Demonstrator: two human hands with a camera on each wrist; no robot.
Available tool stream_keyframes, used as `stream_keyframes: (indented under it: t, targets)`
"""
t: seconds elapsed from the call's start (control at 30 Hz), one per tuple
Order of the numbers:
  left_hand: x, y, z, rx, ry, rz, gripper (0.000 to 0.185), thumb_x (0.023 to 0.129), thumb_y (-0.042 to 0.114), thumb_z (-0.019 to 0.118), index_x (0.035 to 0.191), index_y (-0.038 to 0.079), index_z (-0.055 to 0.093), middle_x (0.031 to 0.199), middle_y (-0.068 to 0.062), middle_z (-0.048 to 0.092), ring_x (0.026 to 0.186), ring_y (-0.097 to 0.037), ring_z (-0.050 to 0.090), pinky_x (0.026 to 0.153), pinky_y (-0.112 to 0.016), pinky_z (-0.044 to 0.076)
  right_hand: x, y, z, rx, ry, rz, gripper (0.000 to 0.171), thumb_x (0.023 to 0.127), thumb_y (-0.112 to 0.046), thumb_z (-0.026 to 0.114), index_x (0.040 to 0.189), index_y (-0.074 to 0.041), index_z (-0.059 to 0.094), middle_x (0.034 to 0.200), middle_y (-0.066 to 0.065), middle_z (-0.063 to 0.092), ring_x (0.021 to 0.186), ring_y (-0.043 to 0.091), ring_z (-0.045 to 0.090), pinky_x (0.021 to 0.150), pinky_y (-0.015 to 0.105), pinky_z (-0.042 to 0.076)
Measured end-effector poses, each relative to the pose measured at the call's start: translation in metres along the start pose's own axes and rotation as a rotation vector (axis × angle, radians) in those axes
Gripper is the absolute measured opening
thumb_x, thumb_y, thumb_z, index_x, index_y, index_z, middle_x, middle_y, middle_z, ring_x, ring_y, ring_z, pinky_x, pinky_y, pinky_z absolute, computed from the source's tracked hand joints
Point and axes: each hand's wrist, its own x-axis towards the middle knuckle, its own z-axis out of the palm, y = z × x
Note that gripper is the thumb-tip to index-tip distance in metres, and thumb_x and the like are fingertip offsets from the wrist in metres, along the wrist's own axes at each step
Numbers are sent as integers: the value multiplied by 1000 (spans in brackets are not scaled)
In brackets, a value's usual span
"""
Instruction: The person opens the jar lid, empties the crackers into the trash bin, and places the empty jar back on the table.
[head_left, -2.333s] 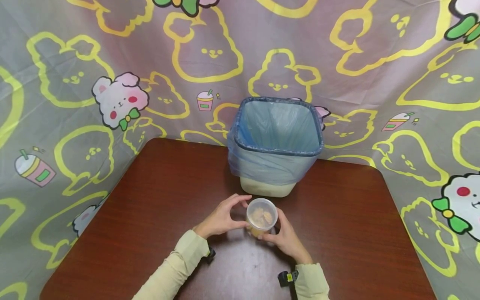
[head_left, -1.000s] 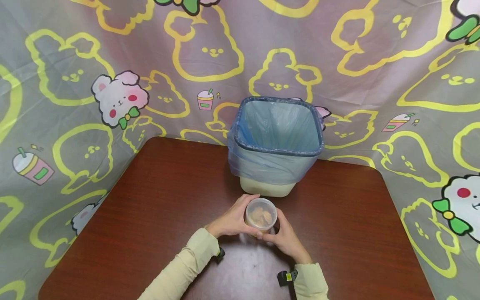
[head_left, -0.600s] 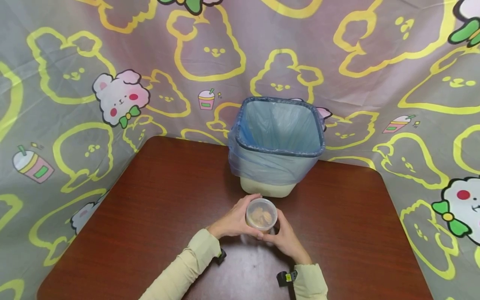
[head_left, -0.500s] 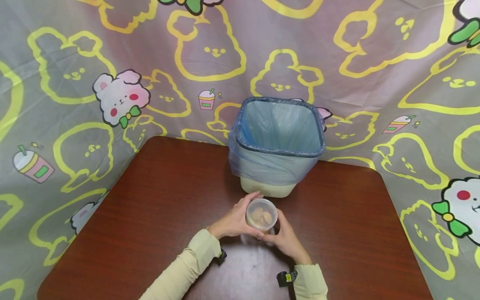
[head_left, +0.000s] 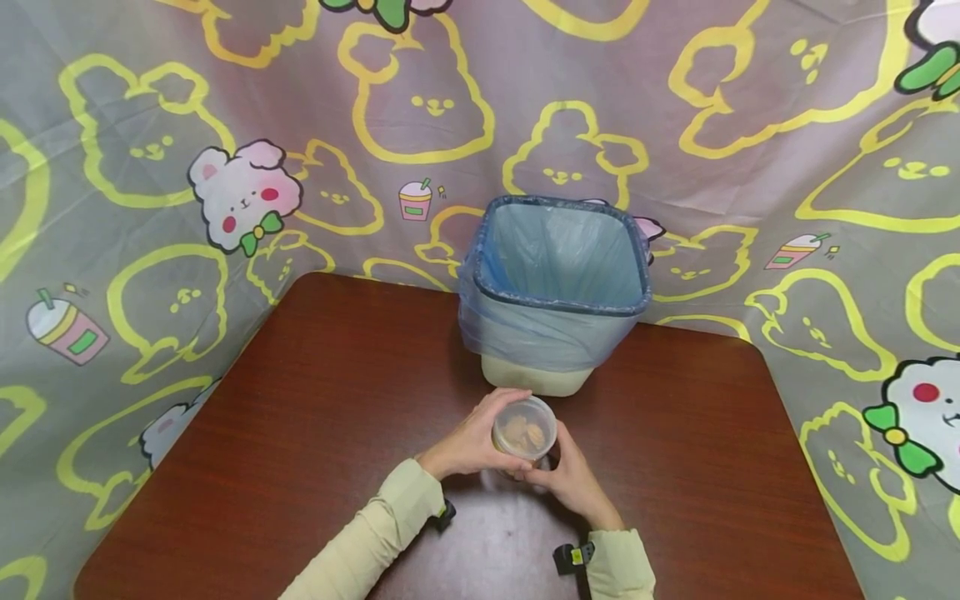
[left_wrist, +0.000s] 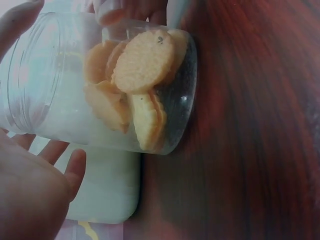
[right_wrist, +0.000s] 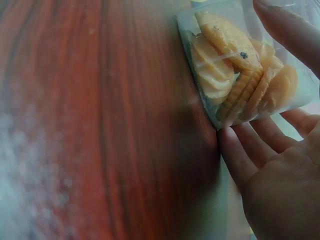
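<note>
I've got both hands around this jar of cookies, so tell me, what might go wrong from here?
The left hand is around the jar's top and the right hand lower down; uneven force might tip the jar.

The cookies lie loose inside, so a jolt might crack some.

The bin stands just beyond the left hand's fingers; a slip might knock it.

Jar (left_wrist: 80, 107) close in wrist views

Pale cream sleeves (head_left: 367, 533) — black wrist cameras (head_left: 564, 560), yellow-green marking (head_left: 577, 556)
</note>
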Motion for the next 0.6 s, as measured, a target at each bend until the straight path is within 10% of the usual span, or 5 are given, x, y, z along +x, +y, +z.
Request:
stream_keyframes:
  t: [0.6]
  targets:
    - [-3,-1,-5,8,42,27,94,67,31,89,145,15,40,145,2,42,132,-18,41,106,-43,39,5,27,2,52,-23,8,89,66,-20,89,140,-17,40,137,7,53,124,23,50,98,24,42]
